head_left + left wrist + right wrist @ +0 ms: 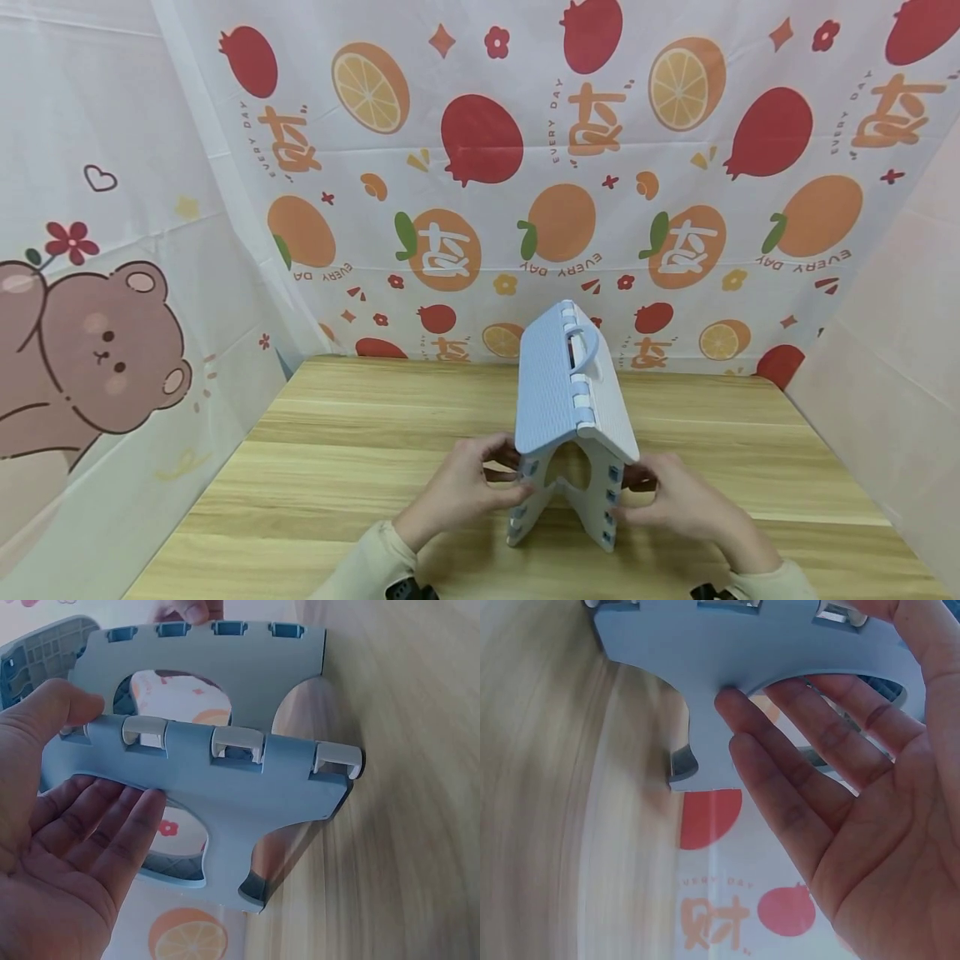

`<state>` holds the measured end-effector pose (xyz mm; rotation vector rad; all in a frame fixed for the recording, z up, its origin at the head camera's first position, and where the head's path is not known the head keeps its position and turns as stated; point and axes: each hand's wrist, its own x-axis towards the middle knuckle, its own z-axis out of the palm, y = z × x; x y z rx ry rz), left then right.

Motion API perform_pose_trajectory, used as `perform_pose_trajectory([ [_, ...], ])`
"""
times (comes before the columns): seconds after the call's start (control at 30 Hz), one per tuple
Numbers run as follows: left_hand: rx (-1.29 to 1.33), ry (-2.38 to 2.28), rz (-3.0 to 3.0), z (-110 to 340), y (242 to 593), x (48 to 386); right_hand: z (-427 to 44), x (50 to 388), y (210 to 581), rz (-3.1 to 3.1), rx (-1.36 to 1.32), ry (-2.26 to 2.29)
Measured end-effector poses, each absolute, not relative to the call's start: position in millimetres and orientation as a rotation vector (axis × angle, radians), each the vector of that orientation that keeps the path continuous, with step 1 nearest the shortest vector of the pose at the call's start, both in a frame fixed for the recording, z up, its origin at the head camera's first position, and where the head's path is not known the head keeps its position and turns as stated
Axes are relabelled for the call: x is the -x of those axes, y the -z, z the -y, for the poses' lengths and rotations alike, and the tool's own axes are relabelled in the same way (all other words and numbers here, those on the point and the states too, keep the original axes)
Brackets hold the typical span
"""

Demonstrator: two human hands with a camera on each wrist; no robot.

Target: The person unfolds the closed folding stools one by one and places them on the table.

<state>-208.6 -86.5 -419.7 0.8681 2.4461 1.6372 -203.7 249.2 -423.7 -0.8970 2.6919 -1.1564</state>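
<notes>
A light blue and white plastic folding stool (pixel 558 392) stands partly folded on the table, its two top halves sloping like a roof with a loop handle at the ridge. On its left side my left hand (pixel 480 479) grips a leg panel (pixel 225 787). The left wrist view shows the thumb on the panel's hinged edge and fingertips at the oval cutout. My right hand (pixel 678 504) holds the opposite leg panel (pixel 667 641), thumb at the edge, fingers against its face and cutout. In the head view the roof-like top hides some fingertips.
The stool stands on a wood-grain table (pixel 337 467). Behind it hangs a white cloth (pixel 615 167) printed with fruit. A pale cloth with a bear print (pixel 112 350) hangs on the left, and another plain pale cloth (pixel 900 333) on the right.
</notes>
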Motion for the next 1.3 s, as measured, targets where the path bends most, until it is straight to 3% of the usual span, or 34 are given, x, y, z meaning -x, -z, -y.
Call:
perform_pose_trajectory([
  [1.3, -0.861, -1.609, -2.374, 106.2, 416.4, 218.6, -267.8, 204.7, 418.6, -2.672, 0.833, 1.135],
])
